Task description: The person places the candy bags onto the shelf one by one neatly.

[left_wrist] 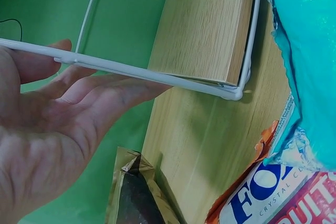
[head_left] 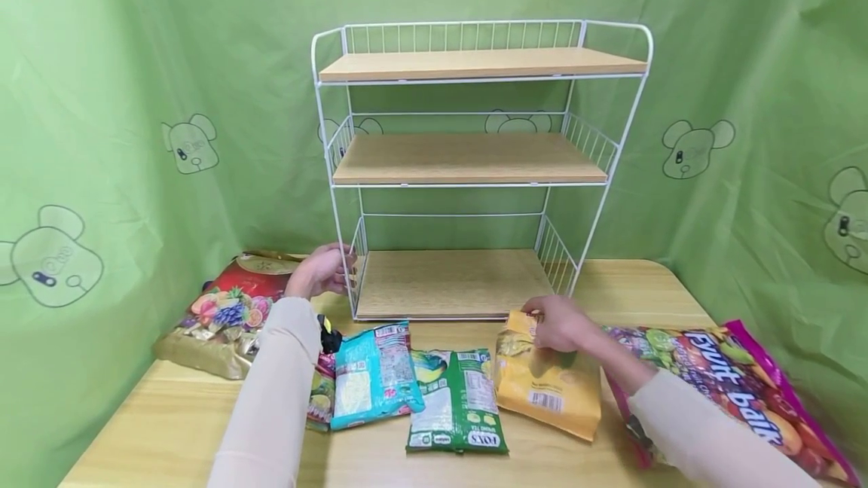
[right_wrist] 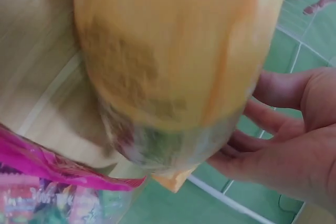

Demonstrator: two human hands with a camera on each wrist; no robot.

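My left hand (head_left: pixel 328 269) is at the left side of the white wire rack (head_left: pixel 337 224), its lower corner post crossing in front of the fingers. In the left wrist view that hand (left_wrist: pixel 79 108) lies along the white post, fingers extended and nothing held; whether it touches the post I cannot tell. My right hand (head_left: pixel 559 322) pinches the upper end of a yellow candy bag (head_left: pixel 549 379) in front of the rack's right side. Thumb and fingers (right_wrist: pixel 283 90) reach the bag's edge in the right wrist view. The rack has three wooden shelves.
A green bag (head_left: pixel 461 398) and a turquoise bag (head_left: pixel 373 375) lie front centre, beside a partly hidden pink bag (head_left: pixel 322 398). A red and gold bag (head_left: pixel 230 307) lies left, a large "Fruit balk" bag (head_left: pixel 739 390) right. Green cloth (head_left: pixel 271 59) surrounds the table.
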